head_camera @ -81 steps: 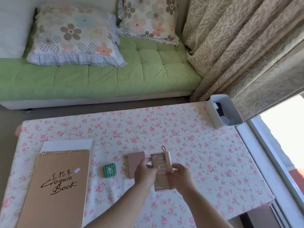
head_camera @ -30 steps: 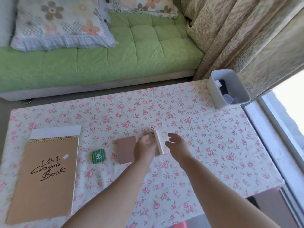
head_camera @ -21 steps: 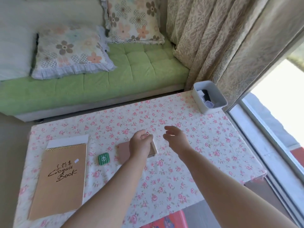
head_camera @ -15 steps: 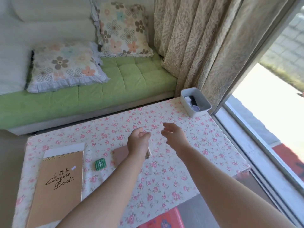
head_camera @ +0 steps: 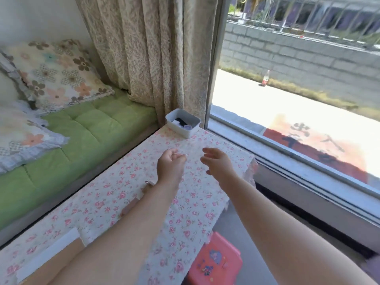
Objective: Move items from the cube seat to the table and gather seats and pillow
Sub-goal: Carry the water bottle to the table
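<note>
With the left hand (head_camera: 170,164) loosely curled and the right hand (head_camera: 218,161) spread, both empty above the floral table (head_camera: 197,204), the red seat (head_camera: 216,262) tucked below its near edge is best gripped two-handed.

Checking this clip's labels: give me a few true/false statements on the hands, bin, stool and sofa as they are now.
1. Both hands, left hand and right hand, are empty. True.
2. The bin sits at the table's near edge. False: at its far corner, by the curtain.
3. A red stool stands on the floor beside the table. True.
4. The sofa is bare. False: pillows lie on it.
</note>
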Demonstrator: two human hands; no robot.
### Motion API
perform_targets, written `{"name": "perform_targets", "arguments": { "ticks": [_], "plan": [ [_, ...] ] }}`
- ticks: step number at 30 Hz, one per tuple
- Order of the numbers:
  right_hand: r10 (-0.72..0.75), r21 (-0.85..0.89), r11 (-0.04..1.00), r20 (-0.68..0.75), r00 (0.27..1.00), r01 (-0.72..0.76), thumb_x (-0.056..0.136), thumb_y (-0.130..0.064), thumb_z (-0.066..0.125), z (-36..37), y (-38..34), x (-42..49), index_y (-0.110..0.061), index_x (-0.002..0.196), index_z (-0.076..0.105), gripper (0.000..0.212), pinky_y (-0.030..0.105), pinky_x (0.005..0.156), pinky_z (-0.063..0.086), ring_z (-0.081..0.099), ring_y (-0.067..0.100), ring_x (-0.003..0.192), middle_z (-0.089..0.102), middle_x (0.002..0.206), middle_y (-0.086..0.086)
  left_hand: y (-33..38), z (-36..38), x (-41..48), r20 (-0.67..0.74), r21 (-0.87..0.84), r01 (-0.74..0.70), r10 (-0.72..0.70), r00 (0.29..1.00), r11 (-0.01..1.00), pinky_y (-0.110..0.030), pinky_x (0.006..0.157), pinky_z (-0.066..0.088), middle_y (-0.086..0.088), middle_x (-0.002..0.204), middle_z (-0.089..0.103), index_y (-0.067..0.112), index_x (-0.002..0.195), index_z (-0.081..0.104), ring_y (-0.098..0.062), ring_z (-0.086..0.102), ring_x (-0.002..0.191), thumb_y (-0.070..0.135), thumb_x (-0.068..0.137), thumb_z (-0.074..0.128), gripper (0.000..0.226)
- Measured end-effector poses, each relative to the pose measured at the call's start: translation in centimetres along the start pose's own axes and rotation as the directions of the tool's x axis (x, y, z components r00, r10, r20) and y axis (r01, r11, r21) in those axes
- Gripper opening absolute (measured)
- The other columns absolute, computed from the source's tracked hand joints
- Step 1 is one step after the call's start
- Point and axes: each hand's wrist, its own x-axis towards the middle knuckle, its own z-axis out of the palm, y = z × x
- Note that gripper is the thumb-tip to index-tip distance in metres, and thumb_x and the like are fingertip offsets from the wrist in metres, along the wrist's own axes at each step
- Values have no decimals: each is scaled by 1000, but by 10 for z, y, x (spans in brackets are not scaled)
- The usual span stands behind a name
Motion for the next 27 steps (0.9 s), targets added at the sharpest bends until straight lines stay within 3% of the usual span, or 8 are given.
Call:
{"name": "perform_targets", "arguments": {
  "ticks": [2, 3, 7, 10, 13, 17, 24, 27],
  "plan": [
    [29, 13, 1000, -77, 997, -28, 90, -11, 57, -10, 11, -20, -14, 126, 56, 36, 35, 90, 50, 57, 21, 107, 58, 127, 7, -2, 2, -18, 79, 24, -3, 1, 997, 1000, -34, 90, 50, -2, 116, 59, 13, 130, 50, -18, 58, 105, 14, 90, 54, 40],
    [39, 59, 998, -190, 981, -28, 90, -11, 57, -29, 21, -42, -14, 126, 57, 36, 34, 89, 51, 57, 20, 106, 59, 125, 7, 2, 16, -37, 183, 66, -18, 6, 983, 998, -36, 93, 50, -2, 115, 60, 14, 130, 51, -19, 58, 107, 15, 90, 55, 40],
    [53, 81, 996, -261, 964, -33, 85, -15, 60, -52, 32, -64, -17, 121, 60, 36, 32, 86, 48, 58, 19, 104, 61, 117, 3, 3, 37, -52, 256, 68, -53, 34, 966, 996, -37, 95, 50, 1, 108, 58, 13, 129, 51, -19, 57, 105, 14, 91, 55, 38],
    [101, 141, 989, -418, 903, -46, 88, -10, 57, -95, 47, -107, -13, 125, 58, 37, 28, 75, 49, 57, 20, 101, 60, 120, 6, -2, 74, -86, 438, 93, -95, 45, 898, 991, -37, 93, 50, 2, 104, 59, 13, 124, 53, -20, 58, 102, 13, 91, 55, 34],
    [156, 177, 982, -543, 825, -69, 89, -13, 56, -133, 69, -146, -16, 123, 58, 35, 36, 90, 50, 56, 19, 105, 59, 121, 5, -3, 109, -125, 550, 60, -106, 56, 833, 993, -38, 83, 51, 6, 89, 58, 12, 114, 56, -20, 58, 89, 11, 89, 58, 25],
    [221, 232, 970, -715, 664, -73, 89, -11, 55, -183, 104, -221, -16, 122, 58, 33, 34, 88, 49, 54, 17, 104, 57, 123, 5, -14, 158, -196, 715, 82, -173, 63, 696, 981, -46, 94, 49, 6, 87, 58, 7, 117, 59, -19, 56, 91, 12, 87, 62, 30],
    [358, 371, 927, -842, 403, -48, 91, -8, 54, -220, 167, -359, -10, 126, 55, 35, 35, 92, 45, 51, 16, 102, 56, 122, 8, -53, 196, -328, 901, 109, -269, 19, 434, 957, -39, 89, 49, -4, 99, 63, 6, 119, 59, -22, 60, 95, 12, 84, 65, 37],
    [399, 406, 913, -871, 287, -37, 91, -9, 53, -223, 193, -425, -11, 126, 55, 35, 38, 98, 45, 53, 21, 111, 56, 126, 8, -69, 195, -392, 946, 97, -309, 9, 324, 946, -40, 90, 49, -4, 99, 63, 8, 121, 57, -20, 57, 92, 12, 84, 64, 38]
  ]
}}
